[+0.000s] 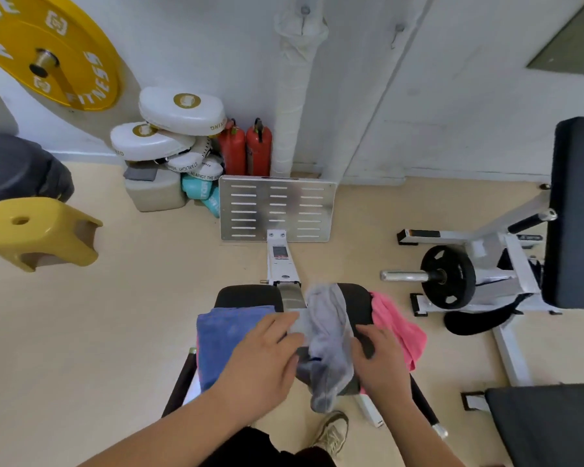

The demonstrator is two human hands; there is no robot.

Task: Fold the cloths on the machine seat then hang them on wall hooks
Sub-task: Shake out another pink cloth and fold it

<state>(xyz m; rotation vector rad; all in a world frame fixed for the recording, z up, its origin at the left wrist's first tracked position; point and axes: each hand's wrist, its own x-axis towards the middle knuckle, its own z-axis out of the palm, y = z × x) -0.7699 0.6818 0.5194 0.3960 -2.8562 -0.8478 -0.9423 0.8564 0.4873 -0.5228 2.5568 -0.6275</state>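
Rests left grip [267, 355] flat, fingers straight, on grey cloth [327, 332] bunched mid machine seat [246, 294], between blue cloth [223, 335] and pink cloth [398, 325]; sets right grip [381, 358] at its right edge; cannot tell whether pinching.

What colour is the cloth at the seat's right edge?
Pink: the pink cloth shows best in the head view.

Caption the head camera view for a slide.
Left hand and right hand touch a grey cloth between blue cloth and pink cloth.
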